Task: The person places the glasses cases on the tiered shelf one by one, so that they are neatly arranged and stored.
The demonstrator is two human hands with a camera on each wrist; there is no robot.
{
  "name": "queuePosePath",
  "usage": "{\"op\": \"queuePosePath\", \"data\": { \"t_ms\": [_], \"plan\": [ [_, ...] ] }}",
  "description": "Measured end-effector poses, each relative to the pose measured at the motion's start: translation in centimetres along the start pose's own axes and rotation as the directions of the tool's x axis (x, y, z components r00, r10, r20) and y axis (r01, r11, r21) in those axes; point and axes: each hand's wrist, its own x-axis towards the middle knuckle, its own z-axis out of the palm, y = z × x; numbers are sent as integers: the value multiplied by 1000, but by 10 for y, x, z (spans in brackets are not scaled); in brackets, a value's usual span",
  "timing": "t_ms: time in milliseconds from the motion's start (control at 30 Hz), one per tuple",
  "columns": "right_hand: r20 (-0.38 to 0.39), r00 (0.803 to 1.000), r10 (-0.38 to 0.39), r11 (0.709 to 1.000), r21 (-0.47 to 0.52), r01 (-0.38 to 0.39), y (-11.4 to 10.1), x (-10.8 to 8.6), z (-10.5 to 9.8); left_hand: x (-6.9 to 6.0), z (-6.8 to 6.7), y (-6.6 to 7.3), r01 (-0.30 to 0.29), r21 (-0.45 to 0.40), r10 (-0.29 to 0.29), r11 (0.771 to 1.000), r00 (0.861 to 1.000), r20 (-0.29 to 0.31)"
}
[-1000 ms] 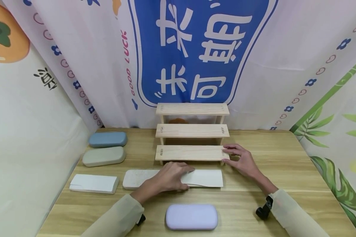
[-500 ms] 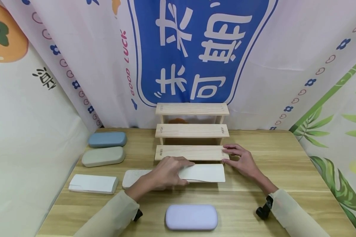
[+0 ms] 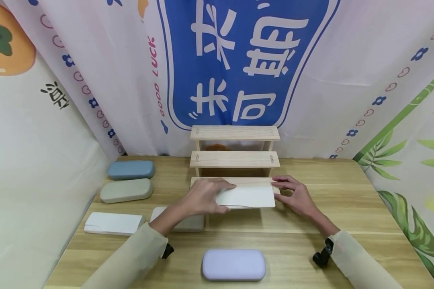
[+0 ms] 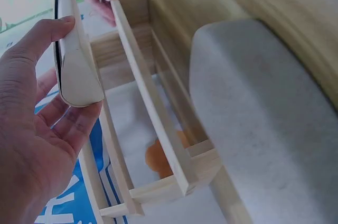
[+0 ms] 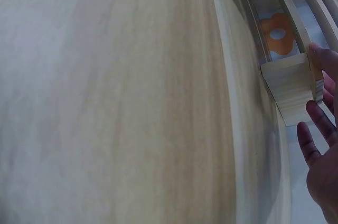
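Note:
In the head view my left hand [image 3: 207,196] pinches a white case [image 3: 246,197] by its left end, held over the front edge of the lowest shelf of a three-step wooden stand [image 3: 235,159]. The left wrist view shows the thumb on one side of the white case [image 4: 79,55] and curled fingers on the other, above the stand's boards. My right hand [image 3: 295,196] pinches the right end of the lowest shelf; in the right wrist view its thumb and a finger lie on either side of the board end [image 5: 317,78].
A pale speckled case [image 3: 191,224] lies partly under my left forearm. A lilac case [image 3: 234,265] sits at the front. On the left are a blue case [image 3: 131,170], a grey-green case [image 3: 126,190] and a white box-like case [image 3: 113,223]. Curtains hang behind the table.
My left hand has lifted the white case off the table and carried it back to the lowest shelf, uncovering more of the speckled case. My right hand has stayed at the shelf's end.

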Motion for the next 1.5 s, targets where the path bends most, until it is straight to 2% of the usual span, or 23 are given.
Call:
{"op": "queuePosePath", "data": {
  "t_ms": [167, 367, 533, 667, 833, 1133, 1233, 1500],
  "plan": [
    [-6, 1000, -11, 1000, 9, 11, 1, -1, 0, 8, -9, -2, 9, -11, -9, 1000, 1000, -19],
    [-8, 1000, 29, 1000, 12, -29, -2, -2, 0, 19, -20, -4, 46, -14, -47, 999, 998, -45],
    [9, 998, 67, 998, -6, -67, -4, -2, -1, 31, -30, -4, 46, 14, -45, 999, 996, -75],
    [16, 998, 55, 998, -29, -55, -4, -3, -2, 40, -36, -5, 49, 15, -48, 999, 996, -81],
    [15, 1000, 23, 1000, -18, -23, -2, -2, -2, 52, -41, -7, 69, -12, -69, 998, 995, -77],
    [0, 1000, 28, 999, -23, -28, -4, -1, 1, 72, -45, -10, 110, -62, -115, 992, 990, -76],
    [-8, 1000, 22, 999, -37, -22, -8, -1, 2, 79, -46, -12, 125, -67, -130, 990, 988, -83],
    [-14, 1000, -17, 1000, -17, 16, -35, 0, -3, 99, -52, -15, 178, -56, -184, 982, 977, -106]
  ]
}}
